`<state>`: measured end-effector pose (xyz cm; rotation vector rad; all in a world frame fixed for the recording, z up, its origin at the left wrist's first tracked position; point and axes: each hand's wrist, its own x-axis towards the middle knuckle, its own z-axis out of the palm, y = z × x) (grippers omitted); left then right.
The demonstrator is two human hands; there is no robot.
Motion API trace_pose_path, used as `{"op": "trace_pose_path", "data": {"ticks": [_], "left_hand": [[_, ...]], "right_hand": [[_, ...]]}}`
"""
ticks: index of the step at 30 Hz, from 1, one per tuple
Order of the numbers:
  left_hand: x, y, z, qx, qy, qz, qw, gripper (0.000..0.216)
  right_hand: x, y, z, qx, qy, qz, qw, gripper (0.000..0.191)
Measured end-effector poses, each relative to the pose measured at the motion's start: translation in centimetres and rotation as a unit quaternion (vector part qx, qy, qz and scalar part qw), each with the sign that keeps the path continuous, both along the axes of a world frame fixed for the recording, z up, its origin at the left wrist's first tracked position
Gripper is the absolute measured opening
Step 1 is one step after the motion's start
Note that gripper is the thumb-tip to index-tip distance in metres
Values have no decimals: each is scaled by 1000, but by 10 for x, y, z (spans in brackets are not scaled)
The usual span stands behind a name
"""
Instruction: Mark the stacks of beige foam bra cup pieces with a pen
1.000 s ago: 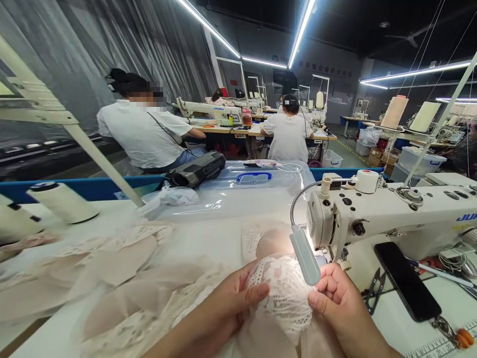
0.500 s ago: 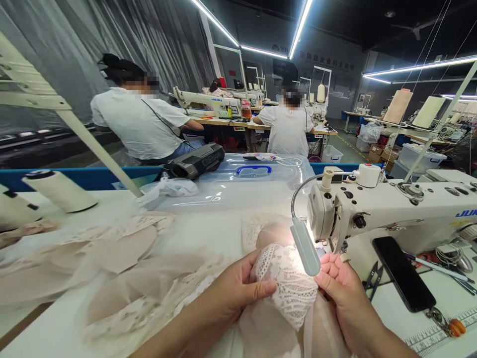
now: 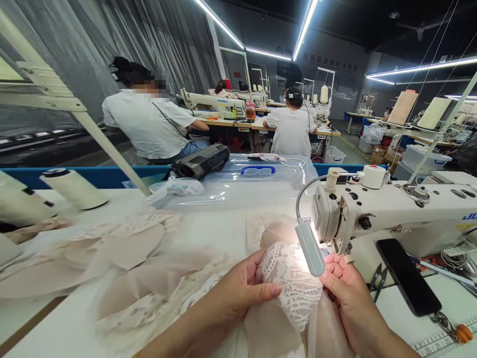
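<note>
Holding a lace piece (image 3: pixel 292 286) up close by the sewing machine (image 3: pixel 372 209).
The left hand (image 3: pixel 238 293) pinches one edge and the right hand (image 3: pixel 345 293) pinches the other; the lace could slip, or snag on the little lamp (image 3: pixel 310 248) just above it.

A black phone (image 3: pixel 408 276) lies at four o'clock on the worktop (image 3: pixel 55 330), scissors (image 3: pixel 376 279) just beside it. Thread cones (image 3: pixel 74 188) sit at nine o'clock; two seated people (image 3: pixel 152 124) work at twelve.
</note>
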<state>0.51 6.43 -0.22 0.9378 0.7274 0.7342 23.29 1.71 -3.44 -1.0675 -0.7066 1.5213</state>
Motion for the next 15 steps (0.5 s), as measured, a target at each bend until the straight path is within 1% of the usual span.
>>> {"op": "trace_pose_path", "data": {"ticks": [3,8,15], "left_hand": [[2,-2,5,-11,6,2,1000,77],[6,-9,14,-27,22,30,999,80],[6,-9,13,-10,27,32,999,80]], "right_hand": [[0,0,1,2,0,1,1000,42],[0,0,1,7,-9,5,1000,41],[0,2,-1,6,-1,-18,1000,45]]}}
